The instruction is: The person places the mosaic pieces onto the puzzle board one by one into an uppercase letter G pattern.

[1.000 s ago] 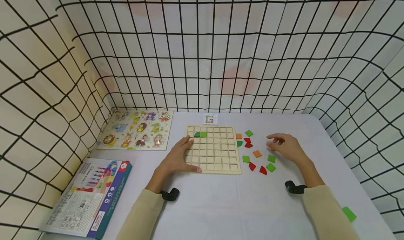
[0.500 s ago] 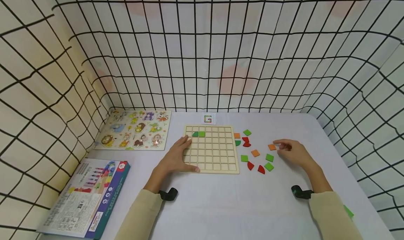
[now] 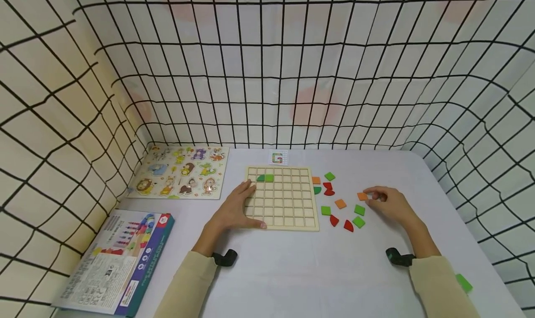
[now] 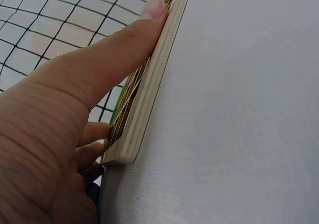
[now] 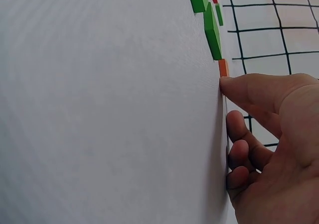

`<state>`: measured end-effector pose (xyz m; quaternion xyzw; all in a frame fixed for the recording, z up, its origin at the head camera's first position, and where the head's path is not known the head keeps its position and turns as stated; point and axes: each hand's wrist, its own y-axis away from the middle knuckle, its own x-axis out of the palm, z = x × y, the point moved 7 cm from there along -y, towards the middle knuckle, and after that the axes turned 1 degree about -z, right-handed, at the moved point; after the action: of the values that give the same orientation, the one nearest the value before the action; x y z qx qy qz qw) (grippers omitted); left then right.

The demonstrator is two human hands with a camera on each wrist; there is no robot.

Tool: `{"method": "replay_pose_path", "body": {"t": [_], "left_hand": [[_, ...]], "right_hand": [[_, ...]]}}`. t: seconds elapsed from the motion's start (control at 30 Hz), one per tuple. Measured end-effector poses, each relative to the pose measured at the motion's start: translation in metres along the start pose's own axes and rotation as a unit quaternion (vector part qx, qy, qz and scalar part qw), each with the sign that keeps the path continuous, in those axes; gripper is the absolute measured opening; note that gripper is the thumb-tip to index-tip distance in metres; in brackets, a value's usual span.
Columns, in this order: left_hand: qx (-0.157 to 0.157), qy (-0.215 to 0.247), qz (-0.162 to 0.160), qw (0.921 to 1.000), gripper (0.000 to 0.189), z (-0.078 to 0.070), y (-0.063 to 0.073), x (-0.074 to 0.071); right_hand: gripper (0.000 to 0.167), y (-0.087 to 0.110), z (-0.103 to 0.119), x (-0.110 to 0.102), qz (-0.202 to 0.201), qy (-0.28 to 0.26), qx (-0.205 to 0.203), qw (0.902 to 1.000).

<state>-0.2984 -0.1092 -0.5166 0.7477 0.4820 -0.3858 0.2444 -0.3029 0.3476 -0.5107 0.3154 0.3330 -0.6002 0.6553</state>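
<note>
A pale wooden grid board lies mid-table, bearing a dark green quarter-round tile and a light green square tile in its upper rows. My left hand spreads over the board's near left corner. Its thumb lies straight along the front edge, and the other fingers touch the left side. Right of the loose tiles, my right hand pinches an orange square tile between thumb and index finger. In the right wrist view this orange tile shows at the thumb tip, low by the white tabletop.
Loose green square, orange square and red quarter-round tiles lie between board and right hand. A small G pattern card is behind the board. An animal puzzle and a box occupy the left. Black wire mesh surrounds the table.
My right hand has shifted right and slightly nearer me. The orange tile at its fingertips, not visible at first, now shows. My left hand stays on the board.
</note>
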Motion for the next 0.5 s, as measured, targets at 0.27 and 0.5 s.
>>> {"method": "replay_pose_path", "body": {"t": [0.27,0.5], "left_hand": [[-0.008,0.001,0.001,1.0000,0.127,-0.0003,0.0014,-0.0022],[-0.001,0.004,0.004,1.0000,0.126,-0.0013,-0.0004,-0.0010]], "right_hand": [[0.033,0.0012,0.0024,-0.0030,-0.025,-0.015,0.000,0.9996],[0.039,-0.0021,0.0063,-0.0021,-0.038,-0.016,0.007,0.9991]]}}
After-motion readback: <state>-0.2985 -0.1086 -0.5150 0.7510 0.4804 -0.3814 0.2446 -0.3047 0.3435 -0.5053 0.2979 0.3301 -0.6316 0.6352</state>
